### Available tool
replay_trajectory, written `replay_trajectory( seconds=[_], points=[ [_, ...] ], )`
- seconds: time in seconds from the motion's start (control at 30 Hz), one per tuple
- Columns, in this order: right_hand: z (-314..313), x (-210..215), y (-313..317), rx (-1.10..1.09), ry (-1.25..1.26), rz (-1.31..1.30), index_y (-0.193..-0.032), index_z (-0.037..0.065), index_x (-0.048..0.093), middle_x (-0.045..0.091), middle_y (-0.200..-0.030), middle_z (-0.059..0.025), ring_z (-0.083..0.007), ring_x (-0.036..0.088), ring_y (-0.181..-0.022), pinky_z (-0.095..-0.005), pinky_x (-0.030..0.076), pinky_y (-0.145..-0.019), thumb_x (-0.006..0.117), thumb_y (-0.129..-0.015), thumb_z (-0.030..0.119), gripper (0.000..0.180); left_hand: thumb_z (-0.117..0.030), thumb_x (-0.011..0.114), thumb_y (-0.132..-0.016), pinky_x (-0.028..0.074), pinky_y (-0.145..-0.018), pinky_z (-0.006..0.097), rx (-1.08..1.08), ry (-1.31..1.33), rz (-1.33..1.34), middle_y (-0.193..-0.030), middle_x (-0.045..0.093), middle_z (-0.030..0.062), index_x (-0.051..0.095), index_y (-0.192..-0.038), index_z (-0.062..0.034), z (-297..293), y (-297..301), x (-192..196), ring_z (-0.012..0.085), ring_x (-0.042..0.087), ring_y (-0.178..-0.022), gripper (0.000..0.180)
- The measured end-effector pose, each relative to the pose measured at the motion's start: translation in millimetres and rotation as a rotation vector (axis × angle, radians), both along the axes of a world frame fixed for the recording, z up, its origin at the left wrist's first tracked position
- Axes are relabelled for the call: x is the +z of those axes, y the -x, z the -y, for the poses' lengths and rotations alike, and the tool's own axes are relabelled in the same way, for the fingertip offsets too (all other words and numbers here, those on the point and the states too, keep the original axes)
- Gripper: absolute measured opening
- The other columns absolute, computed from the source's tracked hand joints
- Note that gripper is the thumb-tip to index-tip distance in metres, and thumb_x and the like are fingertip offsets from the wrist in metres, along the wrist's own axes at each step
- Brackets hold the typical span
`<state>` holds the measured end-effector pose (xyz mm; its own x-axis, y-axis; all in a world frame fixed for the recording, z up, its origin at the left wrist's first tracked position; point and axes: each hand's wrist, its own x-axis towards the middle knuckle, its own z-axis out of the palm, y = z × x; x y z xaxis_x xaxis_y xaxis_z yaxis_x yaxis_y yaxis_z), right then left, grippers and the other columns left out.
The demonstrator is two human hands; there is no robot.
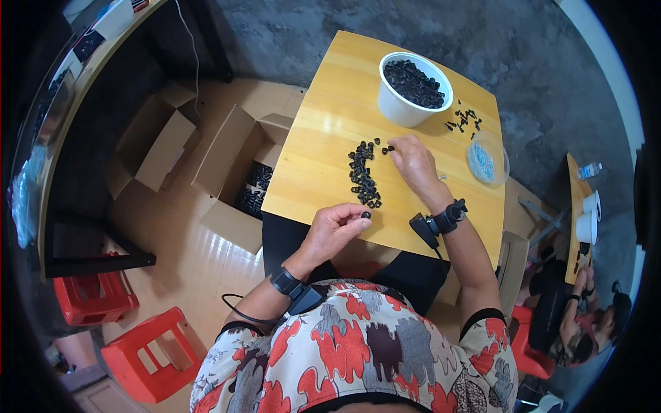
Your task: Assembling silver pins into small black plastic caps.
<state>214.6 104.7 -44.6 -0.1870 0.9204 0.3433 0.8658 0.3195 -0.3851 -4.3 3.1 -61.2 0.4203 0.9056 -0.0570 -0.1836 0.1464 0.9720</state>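
Near the table's front edge, my left hand (332, 233) pinches a small black cap-like piece (366, 215) between thumb and forefinger. My right hand (416, 166) is low over the table, its fingers closed at another small black piece (390, 149); part of the grip is hidden by the hand. Between the two hands and slightly left runs a long loose pile of the same black pieces (361, 171). Beyond it stands a white tub (397, 110) heaped with black parts. A round clear dish (505, 165) with small blue and white pieces sits to the right.
Small black screw-like parts (465, 120) lie scattered right of the tub on the wooden table (317, 103). An open carton (224, 158) holding black parts stands on the floor at left. Red stools (148, 351) are lower left. Another person (585, 323) sits at a far-right table.
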Motion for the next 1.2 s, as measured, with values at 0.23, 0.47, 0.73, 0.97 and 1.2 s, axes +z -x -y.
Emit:
replay_trajectory(
  seconds=[0.23,0.47,0.73,0.97,1.2],
  points=[
    [-8.9,-16.8,1.7,-0.024,0.012,0.238,-0.075,0.001,0.061,0.059,-0.078,-0.0172,-0.0352,0.062,-0.076,-0.0438,0.051,-0.066,0.058,-0.078,0.008,0.009,-0.009,0.063,-0.087,0.047,-0.062,0.018,0.035,-0.025,0.045,-0.084,0.061,-0.0021,0.064,-0.107,-0.0017,-6.3,3.3,1.3,0.0027,0.053,-0.070,0.021],
    [13.4,-13.7,-6.9,0.034,0.012,0.306,-0.075,0.001,0.059,0.059,-0.076,-0.0178,-0.0359,0.061,-0.071,-0.0438,0.051,-0.062,0.056,-0.079,0.006,0.008,-0.008,0.064,-0.086,0.046,-0.061,0.018,0.035,-0.013,0.053,-0.080,0.061,-0.0021,0.064,-0.106,-0.0020,-7.5,0.5,10.1,0.0027,0.054,-0.068,0.021],
    [37.4,-14.1,-16.4,0.027,0.060,0.095,-0.089,0.004,0.063,0.061,-0.085,-0.0147,-0.0341,0.061,-0.076,-0.0439,0.050,-0.067,0.056,-0.082,0.008,0.010,-0.007,0.065,-0.086,0.046,-0.061,0.017,0.027,-0.016,0.057,-0.078,0.061,-0.0020,0.064,-0.105,-0.0004,-6.5,-9.9,6.2,0.0032,0.054,-0.066,0.021],
    [77.1,16.4,7.7,0.094,0.311,-0.682,-0.096,0.001,0.059,0.063,-0.082,-0.0079,-0.0190,0.063,-0.075,-0.0286,0.052,-0.068,0.061,-0.079,-0.002,0.017,-0.009,0.065,-0.086,0.047,-0.061,0.017,0.020,-0.046,-0.004,-0.079,0.063,-0.0018,0.064,-0.106,-0.0007,-7.3,-10.9,9.7,0.0029,0.054,-0.067,0.022],
    [100.9,31.1,13.7,0.174,0.342,-0.809,-0.095,-0.002,0.061,0.067,-0.089,-0.0090,-0.0148,0.064,-0.080,-0.0269,0.052,-0.073,0.063,-0.079,-0.004,0.016,-0.010,0.065,-0.086,0.046,-0.062,0.017,-0.006,-0.028,0.011,-0.079,0.062,-0.0019,0.064,-0.106,-0.0013,-6.8,-18.2,11.6,0.0024,0.054,-0.068,0.022]
  ],
)
